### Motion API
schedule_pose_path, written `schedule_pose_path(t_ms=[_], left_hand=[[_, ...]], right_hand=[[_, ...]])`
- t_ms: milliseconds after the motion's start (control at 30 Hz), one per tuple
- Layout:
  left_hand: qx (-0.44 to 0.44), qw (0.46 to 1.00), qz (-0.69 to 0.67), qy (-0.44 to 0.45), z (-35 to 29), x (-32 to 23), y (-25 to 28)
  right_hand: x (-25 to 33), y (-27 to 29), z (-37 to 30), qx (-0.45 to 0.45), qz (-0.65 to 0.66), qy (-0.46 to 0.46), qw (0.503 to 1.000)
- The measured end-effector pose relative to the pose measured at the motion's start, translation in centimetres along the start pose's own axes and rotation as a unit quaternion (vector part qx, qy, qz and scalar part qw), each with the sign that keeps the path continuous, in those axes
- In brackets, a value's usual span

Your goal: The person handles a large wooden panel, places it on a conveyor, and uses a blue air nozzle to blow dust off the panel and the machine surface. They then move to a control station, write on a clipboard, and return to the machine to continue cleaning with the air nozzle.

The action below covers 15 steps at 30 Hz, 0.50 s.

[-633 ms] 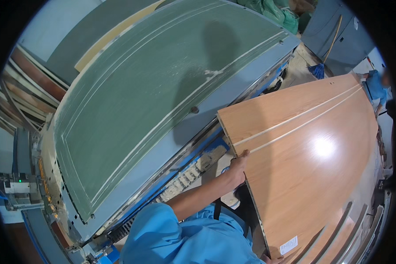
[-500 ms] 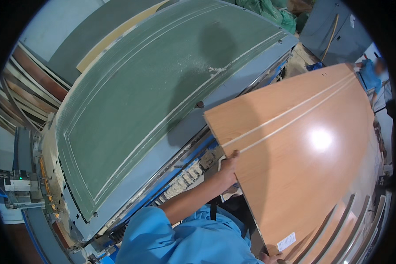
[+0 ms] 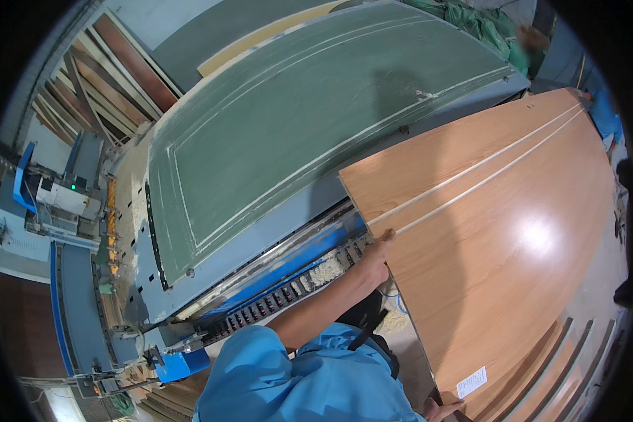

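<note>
A large wood-grain panel with two pale parallel lines along it fills the right side. My left hand is closed around its near edge, thumb on top, close to the far-left corner. Low in the view, my right hand grips the same edge near the other corner; its fingers are partly hidden under the panel. A white printed label lies on the panel beside that hand. At the panel's far end stands a co-worker in a blue sleeve, one hand at its corner.
A big machine table with a green top lies to the left, sawdust along its edges. The machine head shows a green light. Long offcut strips lean at the back left. Curved-looking panel edges are stacked below right.
My view has turned to the left, showing more of the machine head. The panel and both my hands have shifted leftward along the green table, with my grip on the edge unchanged.
</note>
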<state>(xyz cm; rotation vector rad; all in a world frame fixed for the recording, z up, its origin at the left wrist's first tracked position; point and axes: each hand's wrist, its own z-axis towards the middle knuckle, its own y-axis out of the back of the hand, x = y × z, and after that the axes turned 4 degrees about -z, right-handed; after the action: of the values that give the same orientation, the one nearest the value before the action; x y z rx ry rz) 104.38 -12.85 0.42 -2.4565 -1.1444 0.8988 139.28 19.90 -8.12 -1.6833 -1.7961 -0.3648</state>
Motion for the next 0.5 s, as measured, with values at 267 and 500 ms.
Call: schedule_pose_path(t_ms=[267, 500], left_hand=[[0.115, 0.993, -0.024, -0.008, -2.0, 0.4, 11.1], [0.057, 0.998, -0.007, -0.002, -2.3, -6.5, 18.1]], right_hand=[[0.0, 3.3, -5.5, 0.027, 0.026, 0.078, 0.996], [-4.1, 1.0, -15.5, -0.024, 0.088, 0.120, 0.989]])
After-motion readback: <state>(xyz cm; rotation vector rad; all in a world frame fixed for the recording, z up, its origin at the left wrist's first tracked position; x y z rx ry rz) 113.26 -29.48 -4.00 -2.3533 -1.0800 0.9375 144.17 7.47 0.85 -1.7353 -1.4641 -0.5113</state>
